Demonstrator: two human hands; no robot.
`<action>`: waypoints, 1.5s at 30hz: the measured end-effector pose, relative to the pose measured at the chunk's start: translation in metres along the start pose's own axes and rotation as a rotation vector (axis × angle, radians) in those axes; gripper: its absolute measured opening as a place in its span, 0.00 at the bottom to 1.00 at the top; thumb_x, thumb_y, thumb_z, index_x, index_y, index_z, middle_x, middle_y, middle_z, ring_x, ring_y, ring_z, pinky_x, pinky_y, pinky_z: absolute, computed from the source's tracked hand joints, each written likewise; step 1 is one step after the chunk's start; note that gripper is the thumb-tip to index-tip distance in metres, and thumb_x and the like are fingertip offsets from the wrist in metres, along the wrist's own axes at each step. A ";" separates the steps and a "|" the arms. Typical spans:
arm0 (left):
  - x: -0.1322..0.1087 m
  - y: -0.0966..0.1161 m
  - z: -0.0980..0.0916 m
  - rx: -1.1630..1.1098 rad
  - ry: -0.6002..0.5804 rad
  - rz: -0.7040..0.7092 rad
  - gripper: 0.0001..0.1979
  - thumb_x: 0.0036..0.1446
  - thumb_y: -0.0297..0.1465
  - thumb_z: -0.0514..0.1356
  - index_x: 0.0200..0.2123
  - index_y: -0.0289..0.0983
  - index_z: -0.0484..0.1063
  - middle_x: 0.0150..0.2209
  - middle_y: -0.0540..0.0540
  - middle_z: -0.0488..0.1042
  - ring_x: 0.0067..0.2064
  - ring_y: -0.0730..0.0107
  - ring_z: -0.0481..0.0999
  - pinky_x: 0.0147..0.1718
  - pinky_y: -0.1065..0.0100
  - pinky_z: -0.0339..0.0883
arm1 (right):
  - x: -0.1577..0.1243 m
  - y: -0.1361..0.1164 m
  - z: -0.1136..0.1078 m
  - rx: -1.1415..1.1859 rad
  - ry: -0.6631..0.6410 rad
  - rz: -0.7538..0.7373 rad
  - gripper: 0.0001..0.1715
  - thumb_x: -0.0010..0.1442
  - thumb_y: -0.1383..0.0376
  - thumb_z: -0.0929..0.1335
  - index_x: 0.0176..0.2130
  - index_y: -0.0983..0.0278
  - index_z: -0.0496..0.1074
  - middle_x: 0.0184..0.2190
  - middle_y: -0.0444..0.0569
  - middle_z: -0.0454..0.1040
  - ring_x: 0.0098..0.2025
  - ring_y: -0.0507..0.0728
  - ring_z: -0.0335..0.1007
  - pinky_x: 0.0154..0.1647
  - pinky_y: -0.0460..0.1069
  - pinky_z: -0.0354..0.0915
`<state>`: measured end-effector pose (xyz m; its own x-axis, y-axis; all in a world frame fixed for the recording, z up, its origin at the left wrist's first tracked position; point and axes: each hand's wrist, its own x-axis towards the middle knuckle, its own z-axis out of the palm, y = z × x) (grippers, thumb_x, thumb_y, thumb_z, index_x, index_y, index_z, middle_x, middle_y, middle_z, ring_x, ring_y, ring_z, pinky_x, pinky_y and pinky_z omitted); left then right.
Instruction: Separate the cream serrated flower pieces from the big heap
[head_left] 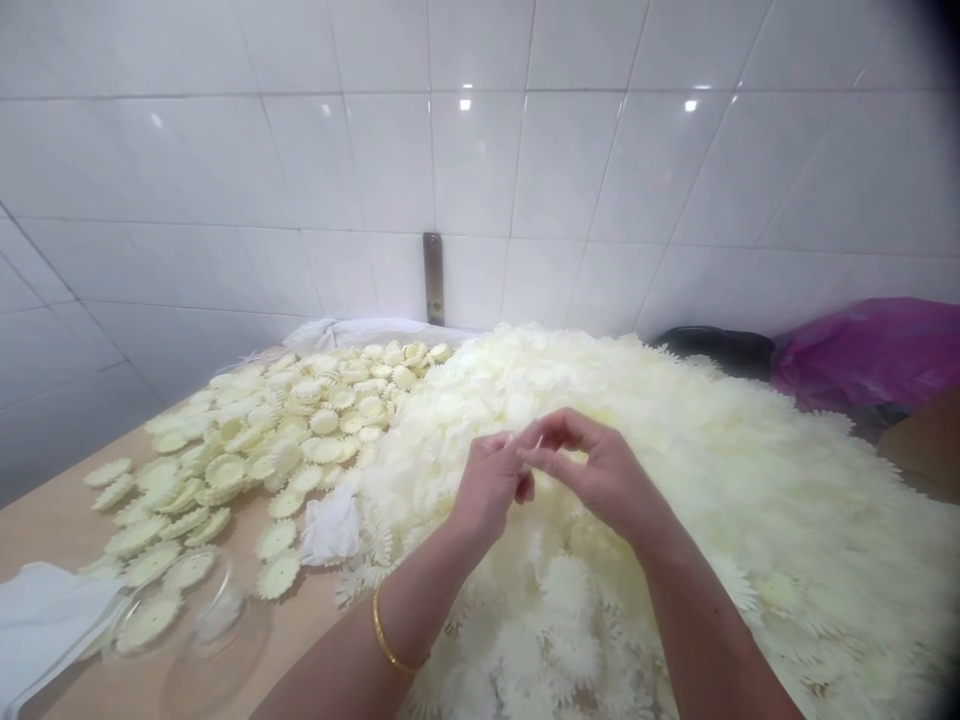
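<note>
Both my hands meet over a big heap of thin, pale yellow, saw-edged flower-shaped pieces [600,390]. My left hand [487,480] is closed, with its thumb and fingertips together. Coming in from the right, my right hand [596,465] pinches at the same spot, its fingertips touching those of the left. Something small and whitish seems to be between the fingers, but I cannot make out what it is. To the left lie many pale yellow, scallop-edged discs [225,470], some with a small hole in the middle.
A crumpled white tissue [330,527] lies between disc pile and heap. At the left front are a clear dish [225,610] and white sheets [49,625] on the brown tabletop [300,640]. A purple bag [874,350] and a black item [716,348] stand near the tiled wall [480,150].
</note>
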<state>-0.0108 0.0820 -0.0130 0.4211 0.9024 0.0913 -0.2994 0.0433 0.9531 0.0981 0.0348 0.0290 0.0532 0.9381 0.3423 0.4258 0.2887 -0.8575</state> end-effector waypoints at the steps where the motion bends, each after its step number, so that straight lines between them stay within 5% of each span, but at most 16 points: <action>1: 0.000 -0.001 0.000 -0.003 -0.021 -0.013 0.21 0.48 0.46 0.56 0.17 0.35 0.60 0.13 0.56 0.51 0.14 0.81 0.54 0.14 0.74 0.46 | 0.000 -0.001 0.000 0.040 -0.052 0.006 0.09 0.51 0.60 0.67 0.29 0.64 0.69 0.23 0.44 0.70 0.27 0.52 0.68 0.36 0.49 0.63; 5: -0.001 -0.004 0.000 -0.053 -0.033 -0.099 0.25 0.50 0.52 0.48 0.18 0.36 0.60 0.14 0.54 0.54 0.15 0.78 0.60 0.17 0.72 0.53 | -0.001 -0.004 -0.001 0.100 -0.125 0.043 0.10 0.53 0.61 0.65 0.27 0.65 0.69 0.20 0.44 0.71 0.22 0.53 0.69 0.30 0.49 0.66; 10: -0.003 0.003 0.001 -0.024 -0.100 -0.127 0.23 0.51 0.49 0.50 0.22 0.34 0.64 0.16 0.51 0.60 0.20 0.74 0.66 0.21 0.71 0.58 | -0.001 -0.001 -0.003 -0.134 0.004 -0.015 0.11 0.54 0.66 0.62 0.22 0.64 0.66 0.22 0.45 0.71 0.28 0.54 0.69 0.31 0.47 0.63; 16: -0.005 0.005 0.000 -0.027 -0.168 -0.081 0.17 0.50 0.43 0.56 0.24 0.33 0.66 0.20 0.48 0.67 0.22 0.74 0.69 0.23 0.72 0.60 | 0.002 0.010 -0.002 -0.434 0.209 -0.059 0.11 0.55 0.67 0.59 0.22 0.63 0.59 0.17 0.41 0.62 0.20 0.50 0.58 0.22 0.45 0.55; 24: -0.002 0.003 -0.001 0.057 0.051 -0.044 0.18 0.47 0.42 0.59 0.18 0.34 0.62 0.14 0.51 0.63 0.18 0.75 0.65 0.20 0.72 0.56 | 0.002 0.007 -0.005 -0.304 0.149 -0.066 0.11 0.56 0.62 0.60 0.29 0.65 0.68 0.27 0.47 0.71 0.30 0.54 0.66 0.32 0.47 0.60; 28: -0.001 0.001 -0.001 -0.008 0.081 0.001 0.18 0.45 0.42 0.61 0.17 0.34 0.62 0.13 0.55 0.57 0.17 0.77 0.64 0.19 0.73 0.54 | 0.001 0.005 -0.005 -0.191 0.000 -0.020 0.13 0.56 0.59 0.61 0.31 0.65 0.69 0.27 0.47 0.72 0.31 0.54 0.67 0.33 0.48 0.62; 32: 0.000 0.001 -0.002 -0.072 0.044 -0.040 0.19 0.45 0.45 0.60 0.19 0.33 0.65 0.16 0.52 0.62 0.18 0.76 0.65 0.20 0.73 0.56 | -0.001 0.002 -0.003 -0.131 -0.079 -0.046 0.11 0.56 0.63 0.61 0.28 0.64 0.69 0.26 0.46 0.72 0.30 0.53 0.67 0.33 0.47 0.62; 40: 0.000 0.001 -0.001 -0.109 -0.065 -0.120 0.19 0.48 0.44 0.58 0.25 0.31 0.70 0.21 0.45 0.70 0.25 0.71 0.70 0.27 0.69 0.63 | -0.002 0.005 -0.004 -0.473 0.061 -0.111 0.13 0.55 0.69 0.58 0.24 0.64 0.67 0.23 0.46 0.68 0.26 0.53 0.63 0.28 0.47 0.57; 45: -0.003 0.001 0.003 -0.136 -0.085 -0.082 0.16 0.48 0.40 0.60 0.26 0.30 0.73 0.24 0.43 0.72 0.27 0.72 0.71 0.30 0.70 0.64 | 0.001 0.009 0.001 -0.700 0.277 -0.140 0.11 0.53 0.70 0.58 0.21 0.64 0.62 0.20 0.47 0.66 0.24 0.53 0.61 0.27 0.47 0.54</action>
<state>-0.0101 0.0784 -0.0117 0.5183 0.8540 0.0447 -0.3720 0.1781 0.9110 0.1016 0.0387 0.0213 0.1420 0.7928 0.5927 0.9134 0.1258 -0.3871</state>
